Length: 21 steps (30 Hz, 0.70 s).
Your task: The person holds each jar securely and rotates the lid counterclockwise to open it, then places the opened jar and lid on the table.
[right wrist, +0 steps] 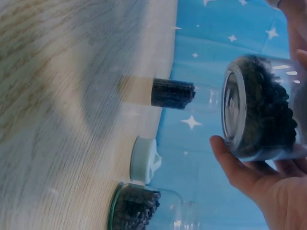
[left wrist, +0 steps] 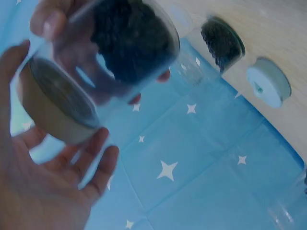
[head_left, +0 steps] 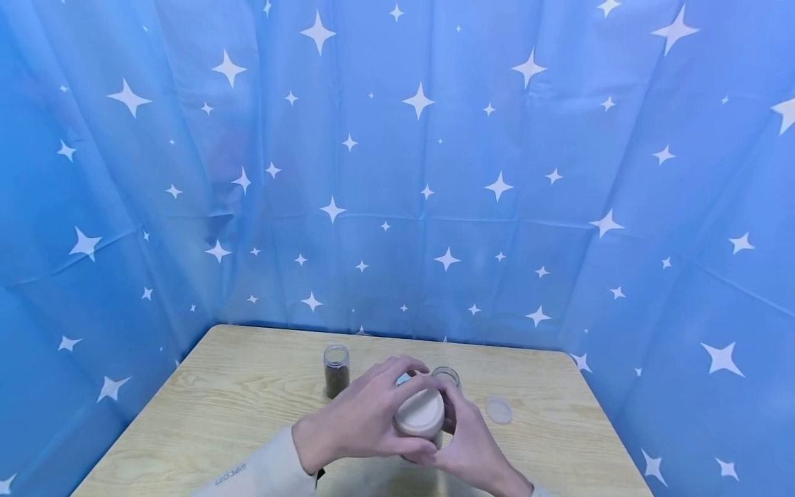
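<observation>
A clear jar (right wrist: pixel 264 108) partly filled with dark, bean-like pieces is held up over the table, tilted in the wrist views. Its round cream lid (head_left: pixel 420 412) sits on the mouth and faces the head camera. My left hand (head_left: pixel 373 417) curls its fingers and thumb around the lid. Around the clear body, my right hand (head_left: pixel 468 442) grips with its fingers; in the right wrist view its fingers (right wrist: pixel 235 165) lie along the jar's side. In the left wrist view, the dark contents (left wrist: pixel 134 40) lie at the end away from the lid.
A tall narrow jar (head_left: pixel 337 373) with dark contents stands at the left on the wooden table (head_left: pixel 248 386). Behind my hands is another glass jar (head_left: pixel 446 375), partly hidden. A pale blue lid (right wrist: pixel 144 160) sits near it. A translucent disc (head_left: pixel 499 410) lies to the right. Blue starry curtain (head_left: pixel 397 172) surrounds the table.
</observation>
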Tool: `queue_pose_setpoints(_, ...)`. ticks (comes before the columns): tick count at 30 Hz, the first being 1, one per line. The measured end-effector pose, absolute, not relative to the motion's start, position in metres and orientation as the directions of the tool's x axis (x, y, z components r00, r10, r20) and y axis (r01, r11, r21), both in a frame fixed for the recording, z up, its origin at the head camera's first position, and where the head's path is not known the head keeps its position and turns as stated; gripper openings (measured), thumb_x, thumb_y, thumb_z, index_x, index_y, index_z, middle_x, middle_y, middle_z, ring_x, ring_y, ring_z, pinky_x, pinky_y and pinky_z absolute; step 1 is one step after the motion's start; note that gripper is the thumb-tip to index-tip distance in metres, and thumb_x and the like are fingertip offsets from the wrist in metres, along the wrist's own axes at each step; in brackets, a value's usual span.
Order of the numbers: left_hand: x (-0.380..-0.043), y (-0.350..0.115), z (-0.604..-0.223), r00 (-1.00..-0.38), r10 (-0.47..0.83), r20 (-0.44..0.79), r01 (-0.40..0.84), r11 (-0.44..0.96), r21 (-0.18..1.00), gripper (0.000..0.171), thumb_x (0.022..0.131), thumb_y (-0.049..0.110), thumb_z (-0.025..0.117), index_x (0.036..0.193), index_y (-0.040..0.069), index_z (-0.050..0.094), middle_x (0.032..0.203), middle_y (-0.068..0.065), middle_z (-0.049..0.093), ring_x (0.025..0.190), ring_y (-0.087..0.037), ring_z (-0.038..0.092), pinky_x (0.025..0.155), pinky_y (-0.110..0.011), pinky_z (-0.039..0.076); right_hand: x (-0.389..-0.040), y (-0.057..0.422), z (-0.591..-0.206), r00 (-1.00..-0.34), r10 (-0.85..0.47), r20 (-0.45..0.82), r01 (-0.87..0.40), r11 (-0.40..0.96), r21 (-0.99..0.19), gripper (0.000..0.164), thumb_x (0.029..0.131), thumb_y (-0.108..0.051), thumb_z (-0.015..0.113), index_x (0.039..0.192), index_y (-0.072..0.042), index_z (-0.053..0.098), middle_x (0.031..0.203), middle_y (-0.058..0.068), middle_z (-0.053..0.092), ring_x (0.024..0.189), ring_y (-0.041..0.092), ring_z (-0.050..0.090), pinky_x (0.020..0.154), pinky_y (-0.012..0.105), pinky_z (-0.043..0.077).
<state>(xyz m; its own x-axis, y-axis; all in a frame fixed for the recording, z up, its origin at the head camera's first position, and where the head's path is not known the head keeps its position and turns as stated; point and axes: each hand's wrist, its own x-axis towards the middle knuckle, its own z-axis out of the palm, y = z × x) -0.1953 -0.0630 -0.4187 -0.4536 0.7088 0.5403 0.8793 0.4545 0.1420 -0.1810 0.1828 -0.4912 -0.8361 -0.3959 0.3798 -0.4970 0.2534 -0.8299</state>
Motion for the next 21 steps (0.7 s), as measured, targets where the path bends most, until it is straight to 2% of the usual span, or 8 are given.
queue_pose_setpoints(4, -0.2, -0.071, -0.416, -0.33, 0.79, 0.516, 0.942, 0.313, 0.123, 0.081, 0.097, 0.061, 0.092, 0.164, 0.028, 0.061, 0.164, -0.004, 0.062, 0.15, -0.02, 0.066, 0.123, -0.038, 0.06, -0.181, 0.185, -0.492, -0.824, -0.429, 0.37, -0.499, 0.24, -0.833, 0.096, 0.088, -0.022, 0.105, 0.166, -0.023, 0.049, 0.145, 0.011, 0.073, 0.125, 0.013, 0.079, 0.1, 0.034, 0.071)
queue_pose_setpoints(7, -0.203, -0.075, -0.415, -0.23, 0.836, 0.499, 0.973, 0.216, 0.085, 0.074, 0.103, 0.055, 0.087, 0.165, 0.025, 0.06, 0.168, -0.007, 0.061, 0.153, -0.02, 0.064, 0.125, -0.034, 0.058, -0.181, 0.187, -0.492, -0.807, -0.467, 0.362, -0.503, 0.22, -0.836, 0.101, 0.089, -0.02, 0.104, 0.171, -0.022, 0.045, 0.148, 0.012, 0.07, 0.125, 0.014, 0.079, 0.101, 0.034, 0.071)
queue_pose_setpoints(9, -0.204, -0.077, -0.415, -0.19, 0.856, 0.48, 0.981, 0.183, 0.063, 0.066, 0.107, 0.051, 0.083, 0.163, 0.024, 0.062, 0.169, -0.008, 0.06, 0.153, -0.02, 0.065, 0.125, -0.031, 0.057, -0.181, 0.188, -0.492, -0.8, -0.49, 0.348, -0.491, 0.199, -0.848, 0.101, 0.09, -0.018, 0.103, 0.172, -0.023, 0.045, 0.15, 0.012, 0.069, 0.125, 0.015, 0.079, 0.102, 0.034, 0.071)
queue_pose_setpoints(13, -0.205, -0.079, -0.415, -0.171, 0.88, 0.443, 0.985, 0.165, 0.054, 0.056, 0.11, 0.045, 0.077, 0.16, 0.024, 0.064, 0.171, -0.008, 0.059, 0.153, -0.02, 0.065, 0.123, -0.029, 0.058, -0.181, 0.188, -0.492, -0.78, -0.533, 0.327, -0.462, 0.137, -0.876, 0.099, 0.092, -0.015, 0.1, 0.173, -0.025, 0.044, 0.153, 0.013, 0.068, 0.128, 0.018, 0.08, 0.104, 0.036, 0.071)
queue_pose_setpoints(21, -0.205, -0.08, -0.415, -0.174, 0.88, 0.442, 0.983, 0.18, 0.028, 0.055, 0.111, 0.046, 0.076, 0.16, 0.024, 0.063, 0.169, -0.008, 0.061, 0.15, -0.019, 0.067, 0.12, -0.027, 0.059, -0.184, 0.187, -0.496, -0.738, -0.553, 0.385, -0.515, 0.095, -0.852, 0.098, 0.091, -0.013, 0.101, 0.172, -0.022, 0.046, 0.148, 0.014, 0.07, 0.125, 0.02, 0.081, 0.103, 0.037, 0.071)
